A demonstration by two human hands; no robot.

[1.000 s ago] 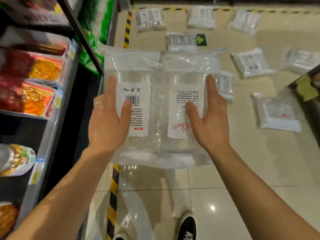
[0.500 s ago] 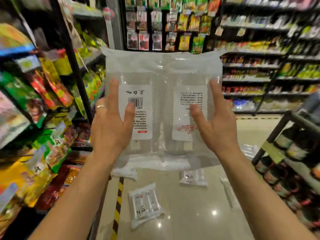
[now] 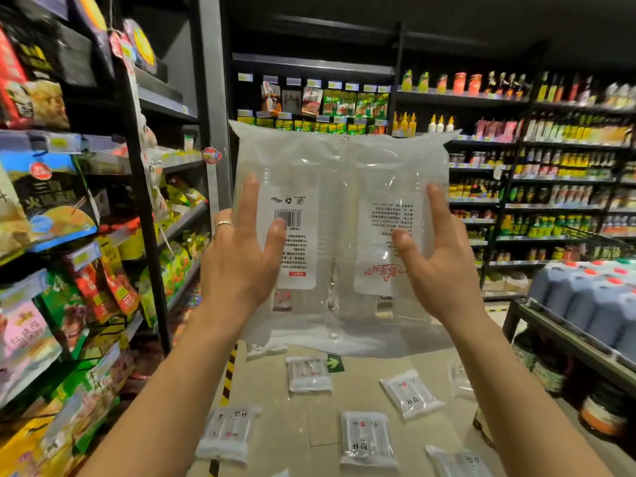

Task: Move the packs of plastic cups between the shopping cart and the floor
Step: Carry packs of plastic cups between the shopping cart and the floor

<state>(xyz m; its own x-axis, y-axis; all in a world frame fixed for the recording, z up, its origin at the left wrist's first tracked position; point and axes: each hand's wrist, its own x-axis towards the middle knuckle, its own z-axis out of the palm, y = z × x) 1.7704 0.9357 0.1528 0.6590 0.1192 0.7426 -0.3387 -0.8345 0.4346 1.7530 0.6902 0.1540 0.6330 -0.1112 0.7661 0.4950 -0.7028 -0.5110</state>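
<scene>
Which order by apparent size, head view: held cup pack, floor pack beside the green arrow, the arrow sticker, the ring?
1. held pack: largest by far, but also nearest the camera.
2. floor pack.
3. arrow sticker.
4. ring: about as wide as the sticker but thinner. It is nearer the camera, so true size is unsure.

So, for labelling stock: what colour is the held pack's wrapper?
The pack is clear with white labels; head view.

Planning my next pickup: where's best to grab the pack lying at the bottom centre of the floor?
Take the floor pack by its two side edges, from above: it lies flat, label up, with bare floor either side. Left hand and right hand grip the held pack.
</scene>
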